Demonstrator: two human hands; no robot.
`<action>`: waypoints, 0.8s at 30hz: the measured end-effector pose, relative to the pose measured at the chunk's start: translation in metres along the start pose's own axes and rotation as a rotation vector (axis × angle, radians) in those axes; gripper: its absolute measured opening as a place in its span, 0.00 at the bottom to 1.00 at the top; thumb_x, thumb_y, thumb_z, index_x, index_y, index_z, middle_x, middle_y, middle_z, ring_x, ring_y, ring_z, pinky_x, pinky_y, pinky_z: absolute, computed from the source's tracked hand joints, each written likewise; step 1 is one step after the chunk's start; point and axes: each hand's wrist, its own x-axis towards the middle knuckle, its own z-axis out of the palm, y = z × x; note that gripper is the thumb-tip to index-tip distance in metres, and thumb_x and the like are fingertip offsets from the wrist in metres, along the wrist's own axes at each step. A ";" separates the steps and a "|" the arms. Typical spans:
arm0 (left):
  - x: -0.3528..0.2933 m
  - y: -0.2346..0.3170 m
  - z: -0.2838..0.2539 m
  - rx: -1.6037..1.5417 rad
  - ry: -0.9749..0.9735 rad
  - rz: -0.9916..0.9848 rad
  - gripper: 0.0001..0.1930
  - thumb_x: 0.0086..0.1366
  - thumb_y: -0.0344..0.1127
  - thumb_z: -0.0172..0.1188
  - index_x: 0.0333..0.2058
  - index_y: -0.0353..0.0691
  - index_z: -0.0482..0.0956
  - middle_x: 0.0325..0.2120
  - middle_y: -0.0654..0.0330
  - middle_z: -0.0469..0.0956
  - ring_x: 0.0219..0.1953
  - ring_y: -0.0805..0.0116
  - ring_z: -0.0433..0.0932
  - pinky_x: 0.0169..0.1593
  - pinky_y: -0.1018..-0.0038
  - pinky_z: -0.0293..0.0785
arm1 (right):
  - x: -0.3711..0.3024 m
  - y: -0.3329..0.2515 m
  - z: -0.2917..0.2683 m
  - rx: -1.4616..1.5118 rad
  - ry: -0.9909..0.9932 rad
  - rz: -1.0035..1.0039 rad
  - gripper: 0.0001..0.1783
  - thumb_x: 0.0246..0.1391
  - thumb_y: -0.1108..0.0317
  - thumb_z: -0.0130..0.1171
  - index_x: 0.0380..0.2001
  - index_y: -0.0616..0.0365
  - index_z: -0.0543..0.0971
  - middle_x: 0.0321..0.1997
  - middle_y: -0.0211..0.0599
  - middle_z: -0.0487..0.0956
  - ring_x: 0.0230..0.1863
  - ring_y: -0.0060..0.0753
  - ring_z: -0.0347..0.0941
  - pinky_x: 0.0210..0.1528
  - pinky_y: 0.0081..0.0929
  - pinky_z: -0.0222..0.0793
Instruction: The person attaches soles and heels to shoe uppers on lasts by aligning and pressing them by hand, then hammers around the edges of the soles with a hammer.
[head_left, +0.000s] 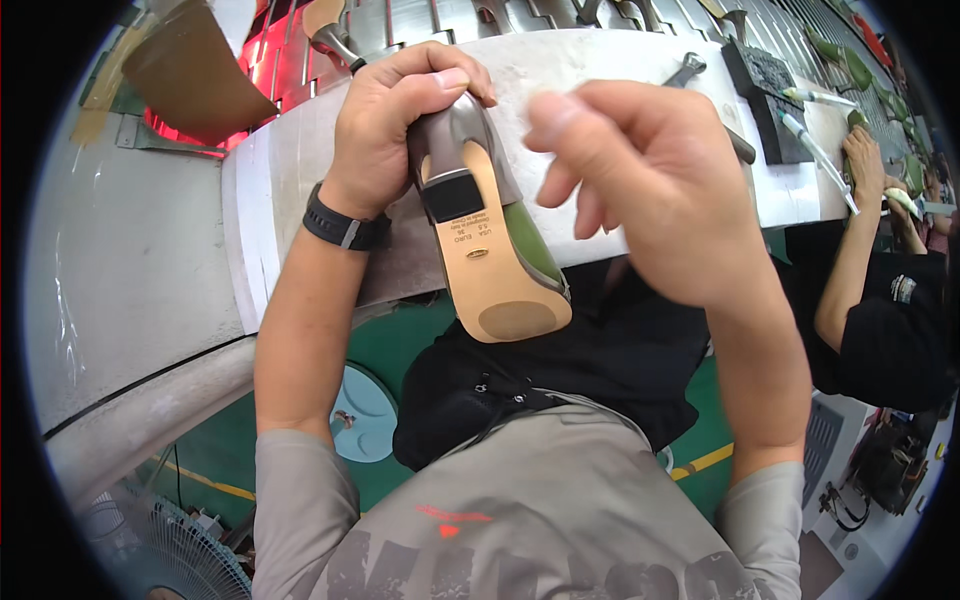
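Observation:
A heeled shoe [508, 270] with a tan sole, a dark heel tip and a green upper is turned sole-up over the bench's near edge. Grey, shiny material covers its heel end. My left hand [400, 105] is closed round that heel end, thumb on top, a black band on the wrist. To the right of the shoe, my right hand [640, 170] is raised and apart from it. Its fingers are loosely curled and smeared by motion, and whether anything small is between them does not show.
A white-topped bench [590, 70] carries a wrench [686, 70], a dark block [765, 100] and white pens [815, 145]. Beyond runs a metal slat conveyor [420, 20] with shoe parts. A co-worker's arm [850, 240] reaches in at right. A fan [170, 545] stands lower left, near a blue stool [362, 415].

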 end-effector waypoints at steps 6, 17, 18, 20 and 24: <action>0.011 0.000 0.012 0.161 0.027 -0.188 0.18 0.77 0.42 0.53 0.47 0.30 0.82 0.37 0.62 0.82 0.41 0.77 0.78 0.47 0.77 0.74 | 0.012 -0.008 0.006 -1.069 0.056 -0.634 0.21 0.59 0.59 0.65 0.23 0.68 0.80 0.15 0.52 0.72 0.19 0.58 0.71 0.26 0.46 0.67; 0.016 -0.002 0.049 0.154 0.147 -0.055 0.28 0.83 0.45 0.39 0.34 0.31 0.84 0.29 0.61 0.82 0.33 0.74 0.77 0.44 0.75 0.74 | 0.016 -0.007 0.006 -0.707 0.032 -0.163 0.24 0.65 0.62 0.56 0.20 0.72 0.75 0.12 0.32 0.61 0.16 0.20 0.55 0.19 0.31 0.51; 0.015 -0.001 0.051 0.150 0.158 -0.061 0.28 0.83 0.45 0.40 0.33 0.31 0.84 0.29 0.59 0.82 0.32 0.73 0.77 0.44 0.74 0.74 | 0.016 -0.006 0.005 -0.712 0.029 -0.161 0.24 0.65 0.62 0.56 0.20 0.72 0.75 0.12 0.32 0.61 0.16 0.20 0.55 0.19 0.31 0.51; 0.017 -0.005 0.051 0.141 0.171 -0.066 0.28 0.83 0.45 0.40 0.33 0.31 0.83 0.29 0.58 0.82 0.32 0.73 0.77 0.43 0.73 0.74 | 0.016 -0.002 0.003 -0.679 0.044 -0.169 0.23 0.65 0.62 0.57 0.21 0.72 0.76 0.12 0.31 0.62 0.16 0.21 0.55 0.19 0.30 0.52; 0.028 0.008 0.054 0.429 0.192 0.030 0.27 0.81 0.44 0.44 0.30 0.30 0.81 0.22 0.56 0.79 0.27 0.69 0.76 0.36 0.68 0.72 | 0.020 0.009 0.006 -0.813 0.115 -0.306 0.22 0.64 0.63 0.57 0.21 0.71 0.76 0.12 0.31 0.64 0.17 0.20 0.58 0.20 0.28 0.53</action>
